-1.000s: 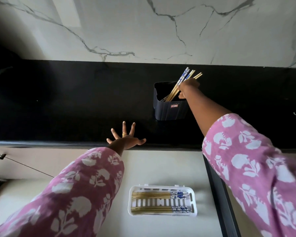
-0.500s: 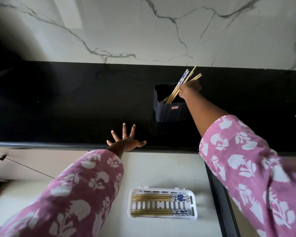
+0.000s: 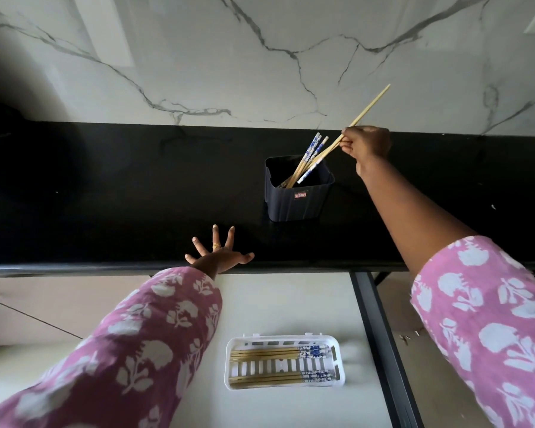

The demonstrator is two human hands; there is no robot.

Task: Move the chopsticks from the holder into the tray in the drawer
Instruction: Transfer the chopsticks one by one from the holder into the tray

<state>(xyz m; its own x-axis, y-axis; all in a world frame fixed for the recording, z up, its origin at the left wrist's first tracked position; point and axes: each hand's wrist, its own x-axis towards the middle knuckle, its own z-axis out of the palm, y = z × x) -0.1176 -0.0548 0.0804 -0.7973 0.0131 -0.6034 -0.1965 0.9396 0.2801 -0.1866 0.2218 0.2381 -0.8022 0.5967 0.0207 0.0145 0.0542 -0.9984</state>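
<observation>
At a black kitchen counter [image 3: 105, 196] under a marble wall [image 3: 260, 57], a pair of chopsticks [image 3: 369, 106] was held pinched in the right hand [image 3: 366, 143], fingers and thumb curled round the shafts near their middle. The thin tips were pointed up and to the right across the wall. The blue-patterned ends were seen low, within the mouth of the dark holder [image 3: 297, 202], beside several other chopsticks [image 3: 314, 146] left leaning in it. The left hand [image 3: 218, 256] was laid flat on the counter's front edge, fingers spread wide and nothing held.

The step in hand was judged to be the drawing of the pair clear of the holder. It would be best done along the line of the sticks, up and to the right, so that the leaning ones were not dragged out nor the light holder tipped. A firm pinch was called for, so that the two shafts were kept together. Only once the patterned ends were clear of the rim should the pair be brought down and towards the body.

The white tray [image 3: 228, 362] was set in the open drawer [image 3: 275, 304] below the counter, well apart from the right hand and nearer the left sleeve [image 3: 136, 350]. Two bundles of chopsticks [image 3: 266, 355] were already laid lengthwise in it, patterned ends to the right, with a bare slotted strip between them.
</observation>
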